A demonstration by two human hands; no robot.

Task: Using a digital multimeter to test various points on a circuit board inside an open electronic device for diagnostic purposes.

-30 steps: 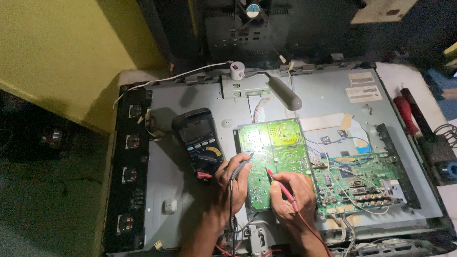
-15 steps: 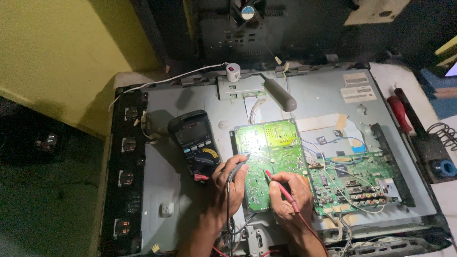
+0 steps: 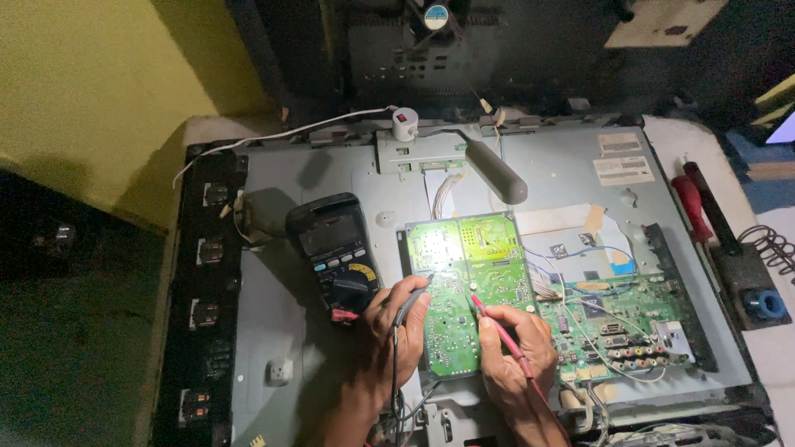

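Note:
My left hand (image 3: 389, 331) pinches a black test probe (image 3: 411, 303), its tip resting on the left edge of a bright green circuit board (image 3: 464, 273). My right hand (image 3: 515, 352) grips a red test probe (image 3: 490, 321) whose tip touches the middle of the same board. The board lies flat on the grey metal back panel (image 3: 315, 389) of an opened flat television. A black digital multimeter (image 3: 333, 252) with a yellow dial ring lies just left of my left hand, its leads running down toward my wrists.
A second green board (image 3: 613, 331) with coloured connectors sits right of my right hand. A grey cylindrical handle (image 3: 495, 171) and small white cylinder (image 3: 405, 123) lie at the panel's top. A red-handled screwdriver (image 3: 690, 207) and blue-ended tool (image 3: 763, 303) rest at the right. Yellow wall at left.
The view has shifted slightly. Both hands stay on the green board with the probes, having moved only a little.

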